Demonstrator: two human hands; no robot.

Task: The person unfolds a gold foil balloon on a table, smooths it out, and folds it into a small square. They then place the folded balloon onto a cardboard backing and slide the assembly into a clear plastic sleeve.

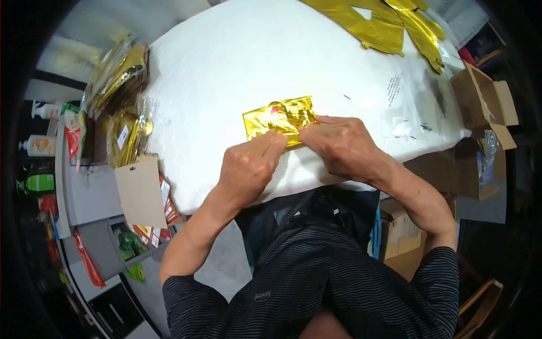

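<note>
A shiny gold foil piece [291,108], folded into a rectangle with a small red mark, lies on the white-covered table [226,62] in front of me. My left hand [251,166] has its fingers pressed together on the near left part of the foil. At the near right corner my right hand [345,147] grips the foil, fingers curled and bunched. My fingertips on the underside are hidden.
Larger gold foil pieces [372,28] lie at the table's far right. Plastic-wrapped gold packs [127,135] and a cardboard sheet [138,192] sit along the left edge. Open cardboard boxes [474,93] stand at the right. Bottles [40,145] stand at far left.
</note>
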